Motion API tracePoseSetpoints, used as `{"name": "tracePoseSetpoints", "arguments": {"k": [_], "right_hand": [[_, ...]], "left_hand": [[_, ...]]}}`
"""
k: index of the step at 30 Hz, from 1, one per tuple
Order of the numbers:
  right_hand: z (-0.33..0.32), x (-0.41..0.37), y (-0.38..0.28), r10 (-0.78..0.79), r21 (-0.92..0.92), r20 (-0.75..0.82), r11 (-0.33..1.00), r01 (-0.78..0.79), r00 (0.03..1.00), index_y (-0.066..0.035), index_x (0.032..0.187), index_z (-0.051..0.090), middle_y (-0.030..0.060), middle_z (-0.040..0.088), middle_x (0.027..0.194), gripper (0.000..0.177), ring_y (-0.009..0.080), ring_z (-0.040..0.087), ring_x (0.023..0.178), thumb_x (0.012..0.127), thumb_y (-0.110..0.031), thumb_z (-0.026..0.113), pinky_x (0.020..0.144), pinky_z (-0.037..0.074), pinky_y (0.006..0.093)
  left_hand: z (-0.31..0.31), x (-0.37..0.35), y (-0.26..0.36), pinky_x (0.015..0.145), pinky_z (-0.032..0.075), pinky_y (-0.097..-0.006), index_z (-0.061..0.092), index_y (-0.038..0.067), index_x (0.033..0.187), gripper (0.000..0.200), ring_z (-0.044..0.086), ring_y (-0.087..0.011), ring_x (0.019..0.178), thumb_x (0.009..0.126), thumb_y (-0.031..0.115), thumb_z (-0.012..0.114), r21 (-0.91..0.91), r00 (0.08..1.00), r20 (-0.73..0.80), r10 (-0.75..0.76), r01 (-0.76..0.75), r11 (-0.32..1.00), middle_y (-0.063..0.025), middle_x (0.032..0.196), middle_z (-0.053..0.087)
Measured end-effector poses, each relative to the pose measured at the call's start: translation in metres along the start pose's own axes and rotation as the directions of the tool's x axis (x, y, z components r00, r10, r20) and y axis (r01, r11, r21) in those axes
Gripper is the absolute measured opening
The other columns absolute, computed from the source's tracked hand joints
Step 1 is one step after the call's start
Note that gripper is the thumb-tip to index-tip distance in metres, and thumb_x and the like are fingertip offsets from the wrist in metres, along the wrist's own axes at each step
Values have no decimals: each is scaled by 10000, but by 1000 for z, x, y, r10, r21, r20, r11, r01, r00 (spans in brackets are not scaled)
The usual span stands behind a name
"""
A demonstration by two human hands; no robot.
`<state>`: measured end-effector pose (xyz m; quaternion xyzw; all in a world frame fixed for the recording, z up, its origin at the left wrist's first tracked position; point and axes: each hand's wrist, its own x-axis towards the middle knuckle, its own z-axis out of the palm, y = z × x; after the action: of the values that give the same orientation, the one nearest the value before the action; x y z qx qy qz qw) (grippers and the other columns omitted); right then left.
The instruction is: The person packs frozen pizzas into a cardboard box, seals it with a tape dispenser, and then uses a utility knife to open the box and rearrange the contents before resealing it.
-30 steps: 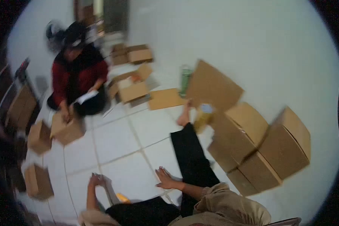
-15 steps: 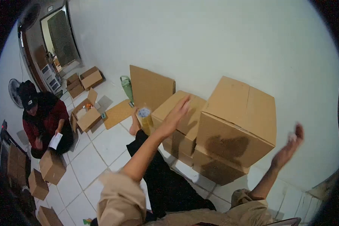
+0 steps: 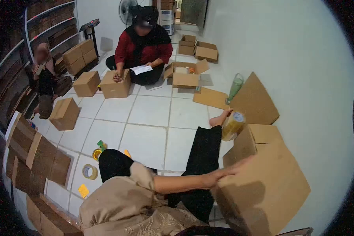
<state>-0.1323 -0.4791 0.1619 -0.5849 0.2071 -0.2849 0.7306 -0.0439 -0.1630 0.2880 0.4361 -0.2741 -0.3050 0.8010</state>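
Observation:
My left hand reaches across to the right and rests against the upper left edge of a large closed cardboard box. Its fingers look stretched out along the top, a little blurred, and grip nothing. My right hand is out of view. Just behind the large box is another cardboard box. A stack of clear yellowish tape rolls stands beside my bare foot.
A cardboard sheet leans on the wall beside a green bottle. A person in red sits writing at a box; another person sits farther left. Tape rolls and stacked boxes are at left.
The view has turned left, bringing the left side of the room in. My left hand has come down onto the large box; my right hand has left the view.

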Motion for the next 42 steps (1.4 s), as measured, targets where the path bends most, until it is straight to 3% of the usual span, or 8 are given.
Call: {"name": "tracePoseSetpoints", "arguments": {"k": [10, 15, 17, 21, 22, 25, 35, 42], "right_hand": [[233, -47, 55, 12, 108, 613, 989, -99, 790, -32, 1289, 394, 102, 446, 1263, 414, 224, 413, 1174, 939, -252, 389, 988, 333, 361], [376, -44, 132, 73, 84, 915, 928, -364, 397, -38, 1364, 311, 103, 396, 1326, 476, 246, 362, 1235, 916, -180, 385, 1042, 267, 349], [380, -56, 177, 230, -313, 949, 788, 530, 217, -84, 1401, 248, 217, 193, 1437, 616, 339, 195, 1336, 826, -137, 463, 1073, 213, 362], [384, -92, 161, 107, -346, 929, 588, 731, 355, -90, 1364, 325, 257, 158, 1433, 594, 387, 163, 1335, 799, -128, 501, 1076, 198, 419], [390, -97, 151, 102, -369, 926, 440, 818, 363, -77, 1346, 343, 255, 149, 1437, 574, 391, 147, 1339, 801, -140, 508, 1072, 188, 457], [417, -96, 146, 17, -313, 948, 253, 916, 319, -42, 1321, 346, 248, 155, 1438, 571, 400, 114, 1343, 797, -168, 535, 1056, 153, 550], [505, -86, 174, 27, -228, 972, 324, 918, 232, -43, 1279, 414, 187, 341, 1360, 565, 313, 231, 1314, 805, -317, 555, 1071, 106, 503], [484, -109, 184, -271, -22, 941, 545, 838, 201, -22, 1189, 504, 153, 507, 1177, 442, 302, 464, 1120, 823, -258, 577, 967, 333, 427]], "left_hand": [[-169, -195, -27, 1055, 257, -351, 212, 14, 1402, 689, 330, -224, 1278, 820, 303, 441, 59, 698, -559, 447, -505, 861, -129, 1404, 323], [-242, -226, -28, 1095, 111, -331, 108, 46, 1430, 790, 159, -222, 1355, 816, 390, 465, 413, 603, -724, 336, -11, 911, -115, 1477, 149], [-269, -251, -40, 1078, 187, -355, 75, 56, 1433, 834, 122, -245, 1364, 836, 504, 448, 396, 650, -742, 161, 232, 889, -129, 1483, 107], [-303, -297, -5, 869, 441, -393, 536, -18, 1164, 770, 569, -353, 1001, 842, 646, 317, 10, 310, -928, -206, 574, 819, -233, 1188, 531], [-349, -324, -26, 841, 454, -391, 605, -24, 1042, 711, 609, -317, 929, 837, 620, 384, 292, 295, -955, 39, 902, 319, -226, 1107, 581], [-350, -339, -38, 888, 433, -395, 528, -34, 1123, 690, 575, -298, 1020, 785, 568, 524, 2, 20, -942, -336, 999, 52, -234, 1126, 567], [-420, -348, -129, 925, 406, -431, 90, -57, 1352, 829, 532, -369, 1073, 803, 342, 566, 154, 161, -954, -252, 987, 50, -301, 1078, 557], [-275, -288, 20, 838, 476, -376, 49, 163, 1427, 724, 579, -259, 981, 860, 27, 476, 358, 350, -839, 417, -223, 907, -186, 1068, 559]]}}
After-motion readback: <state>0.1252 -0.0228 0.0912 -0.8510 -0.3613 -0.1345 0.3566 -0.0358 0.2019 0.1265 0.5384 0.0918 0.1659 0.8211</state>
